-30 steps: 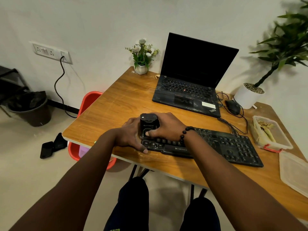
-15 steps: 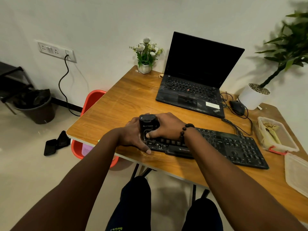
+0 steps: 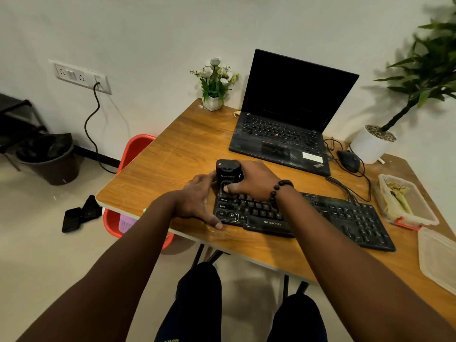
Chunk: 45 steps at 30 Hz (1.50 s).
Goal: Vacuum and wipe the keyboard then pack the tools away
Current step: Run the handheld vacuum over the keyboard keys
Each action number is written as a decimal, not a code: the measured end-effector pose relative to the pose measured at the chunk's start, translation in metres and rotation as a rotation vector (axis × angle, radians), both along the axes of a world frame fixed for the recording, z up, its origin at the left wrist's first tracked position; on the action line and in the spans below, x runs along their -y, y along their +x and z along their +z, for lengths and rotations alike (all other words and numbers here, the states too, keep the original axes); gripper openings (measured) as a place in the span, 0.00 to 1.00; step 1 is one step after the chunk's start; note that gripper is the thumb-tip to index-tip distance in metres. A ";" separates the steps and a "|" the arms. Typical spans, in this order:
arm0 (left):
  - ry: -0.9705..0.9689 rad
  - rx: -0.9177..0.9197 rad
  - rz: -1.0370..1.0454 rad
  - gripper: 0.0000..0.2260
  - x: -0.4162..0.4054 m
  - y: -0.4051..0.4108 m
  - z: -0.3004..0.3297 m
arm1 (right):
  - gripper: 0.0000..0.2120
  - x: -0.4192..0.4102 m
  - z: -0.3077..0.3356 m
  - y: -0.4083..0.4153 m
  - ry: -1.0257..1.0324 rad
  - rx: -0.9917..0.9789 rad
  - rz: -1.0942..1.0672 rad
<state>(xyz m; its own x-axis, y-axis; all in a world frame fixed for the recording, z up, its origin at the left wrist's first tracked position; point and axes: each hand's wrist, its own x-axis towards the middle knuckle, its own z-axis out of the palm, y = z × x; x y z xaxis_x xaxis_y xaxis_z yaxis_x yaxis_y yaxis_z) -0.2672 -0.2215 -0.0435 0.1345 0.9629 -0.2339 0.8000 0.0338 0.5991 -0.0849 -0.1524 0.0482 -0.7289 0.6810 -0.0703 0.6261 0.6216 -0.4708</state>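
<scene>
A black keyboard (image 3: 345, 218) lies along the front of the wooden desk (image 3: 172, 154). A small black handheld vacuum (image 3: 227, 172) stands upright on the keyboard's left end. My right hand (image 3: 254, 180) grips the vacuum's body, its thumb on the front of it. My left hand (image 3: 197, 201) rests at the keyboard's left edge, thumb stretched along the front corner and fingers against the vacuum's left side. A clear plastic box (image 3: 407, 201) with a yellowish cloth inside sits at the right, its lid (image 3: 439, 262) beside it.
An open black laptop (image 3: 283, 134) stands behind the keyboard, with a mouse (image 3: 349, 161) and cables to its right. A small flower pot (image 3: 214, 95) and a white planter (image 3: 370, 144) are at the back. A red tub (image 3: 133, 154) and a bin (image 3: 49, 159) are on the floor.
Both hands and the vacuum stay at the keyboard's left end. Only the head view shifts slightly.
</scene>
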 end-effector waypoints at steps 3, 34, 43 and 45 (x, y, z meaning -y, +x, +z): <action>-0.005 -0.004 -0.001 0.62 0.001 0.001 0.002 | 0.24 0.007 -0.013 -0.001 -0.022 -0.078 -0.070; -0.055 0.000 0.022 0.69 0.002 0.003 0.002 | 0.24 0.038 -0.002 0.040 -0.156 0.090 0.084; -0.120 -0.182 -0.159 0.69 -0.012 0.024 0.032 | 0.24 0.030 -0.003 0.048 -0.077 -0.187 -0.193; -0.074 -0.196 -0.161 0.68 -0.011 0.029 0.027 | 0.23 0.033 -0.010 0.049 -0.076 -0.158 -0.152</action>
